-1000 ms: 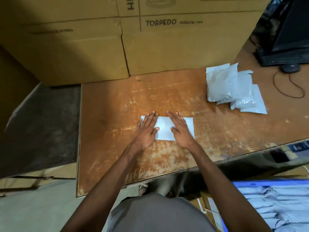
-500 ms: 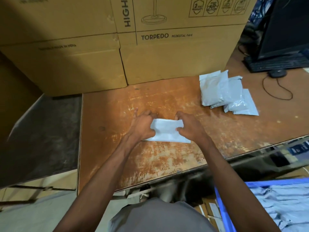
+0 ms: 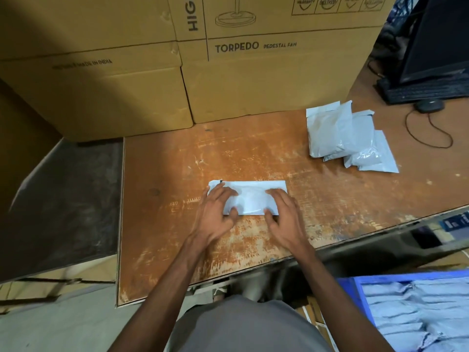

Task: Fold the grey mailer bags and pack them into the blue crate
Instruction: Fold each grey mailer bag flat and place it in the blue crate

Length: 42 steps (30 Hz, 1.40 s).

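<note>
Both my hands, left hand [image 3: 215, 214] and right hand [image 3: 284, 217], press spread fingers on the mailer bag [image 3: 250, 196], seemingly mid-fold; next I'd carry it to the blue crate [image 3: 355, 288].

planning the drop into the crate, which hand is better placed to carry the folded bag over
Right, probably. The blue crate sits low on the person's right, and the right hand already rests on that end of the folded mailer bag; the left hand would cross over.

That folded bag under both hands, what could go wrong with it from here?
The folded mailer bag may spring open once the left hand and right hand lift. The blue crate sits below the table edge, already holding many bags, so a loose fold could come undone in transfer.
</note>
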{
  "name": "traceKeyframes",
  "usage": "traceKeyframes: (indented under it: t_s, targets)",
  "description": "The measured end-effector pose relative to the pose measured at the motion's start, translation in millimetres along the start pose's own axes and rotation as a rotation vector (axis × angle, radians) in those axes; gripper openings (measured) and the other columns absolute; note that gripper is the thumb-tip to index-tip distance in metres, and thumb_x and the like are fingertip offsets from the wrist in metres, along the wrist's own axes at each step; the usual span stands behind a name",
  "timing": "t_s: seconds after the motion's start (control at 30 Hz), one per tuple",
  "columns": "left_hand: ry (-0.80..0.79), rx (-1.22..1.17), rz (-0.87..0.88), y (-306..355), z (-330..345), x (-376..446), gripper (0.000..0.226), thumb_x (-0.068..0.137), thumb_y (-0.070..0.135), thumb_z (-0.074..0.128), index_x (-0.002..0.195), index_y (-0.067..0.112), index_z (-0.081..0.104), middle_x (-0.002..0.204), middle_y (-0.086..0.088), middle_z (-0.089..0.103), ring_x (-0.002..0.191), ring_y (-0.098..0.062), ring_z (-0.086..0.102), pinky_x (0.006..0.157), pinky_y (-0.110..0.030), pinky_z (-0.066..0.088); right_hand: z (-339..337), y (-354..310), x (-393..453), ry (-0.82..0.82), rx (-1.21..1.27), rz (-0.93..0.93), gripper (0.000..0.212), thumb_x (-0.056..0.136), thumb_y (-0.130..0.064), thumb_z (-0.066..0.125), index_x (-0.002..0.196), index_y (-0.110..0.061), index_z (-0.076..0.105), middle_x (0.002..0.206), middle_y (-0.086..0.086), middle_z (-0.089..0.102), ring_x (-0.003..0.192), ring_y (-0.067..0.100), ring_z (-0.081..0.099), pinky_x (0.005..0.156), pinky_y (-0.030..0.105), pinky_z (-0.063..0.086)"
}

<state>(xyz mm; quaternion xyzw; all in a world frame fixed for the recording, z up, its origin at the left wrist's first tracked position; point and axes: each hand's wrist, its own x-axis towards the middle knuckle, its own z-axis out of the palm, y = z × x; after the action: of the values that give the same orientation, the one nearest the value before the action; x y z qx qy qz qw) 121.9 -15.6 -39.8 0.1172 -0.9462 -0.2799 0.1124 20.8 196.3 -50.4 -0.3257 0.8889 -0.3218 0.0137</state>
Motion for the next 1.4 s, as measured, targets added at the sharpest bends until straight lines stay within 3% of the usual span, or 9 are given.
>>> traceKeyframes:
  t_s: [0.13,0.3,0.47,1.23,1.4]
  targets:
    - [-0.018,0.058,-0.043,6.5,26.9,23.3,0.056,0.107,0.043,0.03,0.157,0.018,0.041,0.163,-0.001,0.039,0.156,-0.018,0.022,0.127,-0.043,0.014,11.9,3.0,20.2,0.007,-0.108,-0.012,0.05,0.11,-0.037,0.032,0.155,-0.016,0.042,0.161,0.004,0.043,0.154,0.019,0.03,0.125,0.048,0.024]
    - [-0.055,0.24,-0.027,1.5,54.0,27.4,0.056,0.112,0.042,0.019,0.164,0.024,0.024,0.17,0.006,0.024,0.158,-0.013,0.012,0.126,-0.05,0.014,26.4,13.4,32.6,-0.089,-0.12,0.01,0.057,0.112,-0.045,0.024,0.163,-0.021,0.028,0.17,-0.003,0.027,0.159,0.013,0.011,0.128,0.049,0.018]
    - [-0.028,0.274,-0.015,-2.6,58.3,27.6,0.054,0.112,0.04,0.024,0.163,0.022,0.027,0.169,0.005,0.025,0.158,-0.015,0.015,0.127,-0.048,0.014,29.8,15.2,35.2,-0.131,-0.222,-0.022,0.059,0.111,-0.054,0.013,0.164,-0.031,0.025,0.171,-0.008,0.022,0.16,0.014,0.007,0.129,0.048,0.012]
    - [-0.042,0.234,-0.019,0.4,54.1,31.6,0.056,0.111,0.039,0.024,0.163,0.019,0.026,0.169,0.005,0.023,0.159,-0.013,0.012,0.128,-0.046,0.012,30.7,16.7,37.6,-0.129,-0.183,-0.033,0.054,0.112,-0.047,0.027,0.163,-0.031,0.027,0.172,-0.009,0.019,0.16,0.013,0.003,0.129,0.05,0.013]
    - [0.008,-0.077,-0.066,-0.7,43.8,31.7,0.055,0.11,0.039,0.029,0.159,0.017,0.037,0.166,0.002,0.033,0.155,-0.005,0.014,0.129,-0.042,0.012,25.5,12.5,34.5,-0.058,-0.066,-0.013,0.054,0.112,-0.044,0.031,0.163,-0.027,0.03,0.171,-0.007,0.023,0.16,0.01,0.006,0.129,0.049,0.014]
